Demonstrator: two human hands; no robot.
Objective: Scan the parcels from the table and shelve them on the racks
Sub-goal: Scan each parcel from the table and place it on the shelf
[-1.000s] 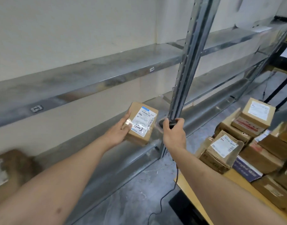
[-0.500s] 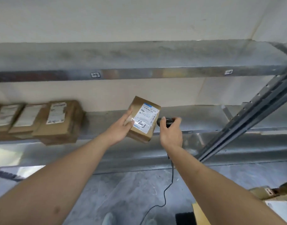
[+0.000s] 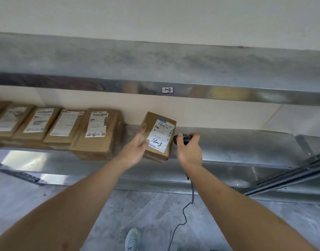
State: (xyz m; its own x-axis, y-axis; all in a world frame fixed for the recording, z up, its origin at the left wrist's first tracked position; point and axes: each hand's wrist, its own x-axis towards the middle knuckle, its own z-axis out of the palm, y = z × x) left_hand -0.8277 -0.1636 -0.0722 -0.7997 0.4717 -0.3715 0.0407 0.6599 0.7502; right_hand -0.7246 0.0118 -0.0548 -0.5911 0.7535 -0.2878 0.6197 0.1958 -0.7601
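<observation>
Parcel (image 3: 158,135) gripped in left hand (image 3: 135,151), above shelf (image 3: 246,144). Right hand (image 3: 189,151) at 3 o'clock, closed on scanner (image 3: 181,138). Shelved parcels (image 3: 99,131) at 9 o'clock.

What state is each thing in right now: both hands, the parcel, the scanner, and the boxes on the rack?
left hand: gripping the parcel's left side.
parcel: held up, tilted, label facing the camera, handwriting on it.
right hand: closed around the scanner.
scanner: held beside the parcel's right edge, cord hanging down.
shelved boxes: in a row on the rack shelf, labels up.
</observation>
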